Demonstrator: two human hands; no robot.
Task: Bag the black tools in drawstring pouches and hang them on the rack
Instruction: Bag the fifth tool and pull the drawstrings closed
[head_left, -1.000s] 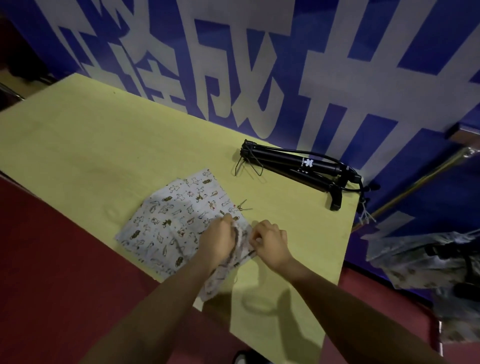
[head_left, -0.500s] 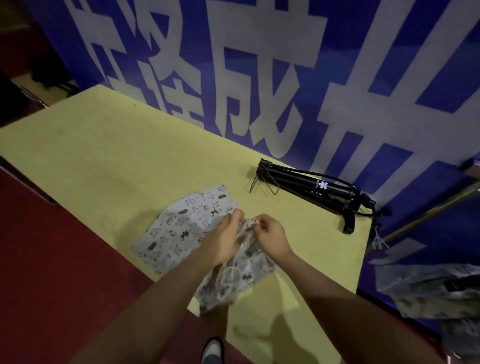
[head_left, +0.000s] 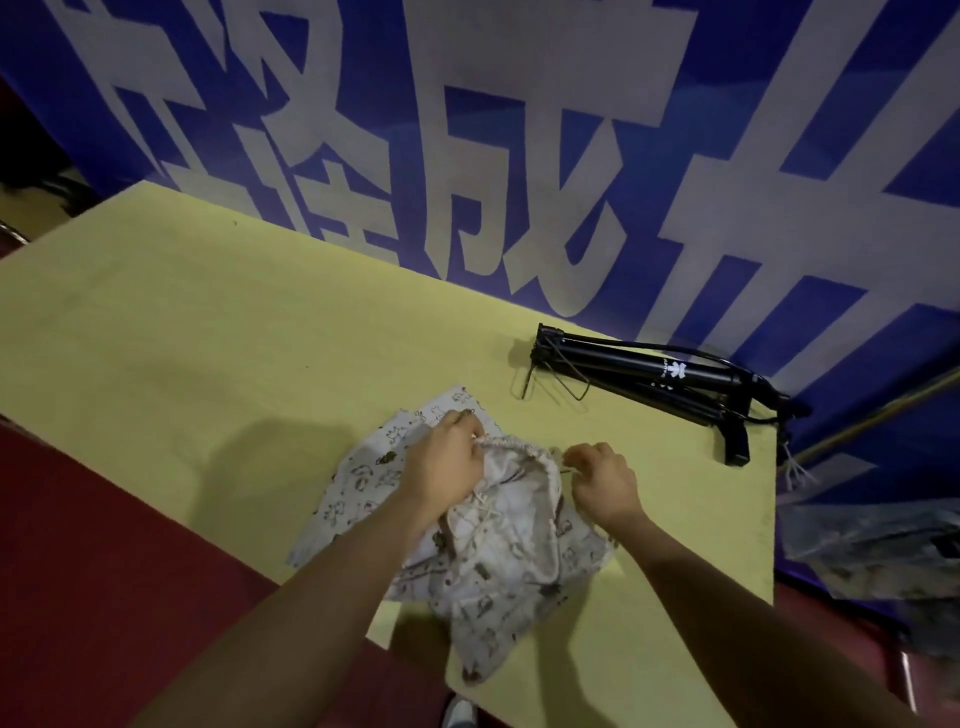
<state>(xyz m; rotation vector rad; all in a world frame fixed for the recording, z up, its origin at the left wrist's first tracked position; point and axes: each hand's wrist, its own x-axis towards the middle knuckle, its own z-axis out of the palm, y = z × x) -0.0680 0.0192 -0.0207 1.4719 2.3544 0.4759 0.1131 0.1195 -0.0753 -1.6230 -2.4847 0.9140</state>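
A white drawstring pouch (head_left: 498, 566) printed with small animals lies on the yellow table (head_left: 208, 338), with a second printed pouch (head_left: 363, 467) flat beneath it. My left hand (head_left: 447, 462) grips the left side of the pouch's gathered mouth. My right hand (head_left: 602, 480) pinches the right side of that mouth near its cord, so the opening is spread between both hands. A black folded tool (head_left: 654, 382) with wire loops and a cable lies at the table's back right, apart from both hands.
A blue banner with large white characters (head_left: 519, 156) hangs directly behind the table. Filled printed pouches (head_left: 878, 545) hang off the table's right end, under a slanted metal bar (head_left: 883, 410). Red floor (head_left: 104, 571) lies along the near edge, and a shoe (head_left: 460, 714) shows below.
My hands have pulled apart, spreading the top pouch's mouth open. The pouch has bunched up and slid toward the near table edge. The camera has moved closer.
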